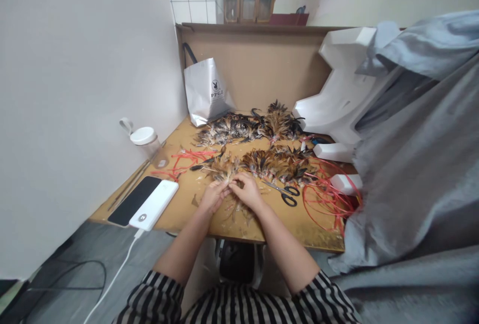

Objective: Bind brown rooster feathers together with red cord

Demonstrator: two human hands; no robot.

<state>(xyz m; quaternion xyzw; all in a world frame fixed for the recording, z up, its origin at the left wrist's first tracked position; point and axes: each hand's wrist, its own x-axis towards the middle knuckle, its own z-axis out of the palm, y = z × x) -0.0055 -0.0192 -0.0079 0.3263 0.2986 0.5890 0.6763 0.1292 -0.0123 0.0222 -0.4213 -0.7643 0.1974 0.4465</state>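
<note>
My left hand (214,196) and my right hand (245,190) meet near the middle of the table's front part. Both have their fingers closed at the base of a small bunch of pale brown feathers (223,166), whose tips fan out away from me. What exactly lies between the fingertips is partly hidden. Loose feather scraps (237,211) lie under and between my wrists. Right of my right hand rest black-handled scissors (288,195), their blades pointing toward the feathers. A row of brown feather bunches (269,164) lies just beyond my right hand.
Darker feather bunches (234,129) lie farther back, before a silver bag (204,89). Red strips (175,162) lie left, with more red strands (325,204) right. A phone (132,201), white power bank (155,204) and lidded jar (145,139) stand left. White foam (337,89) and grey cloth (411,174) border the right.
</note>
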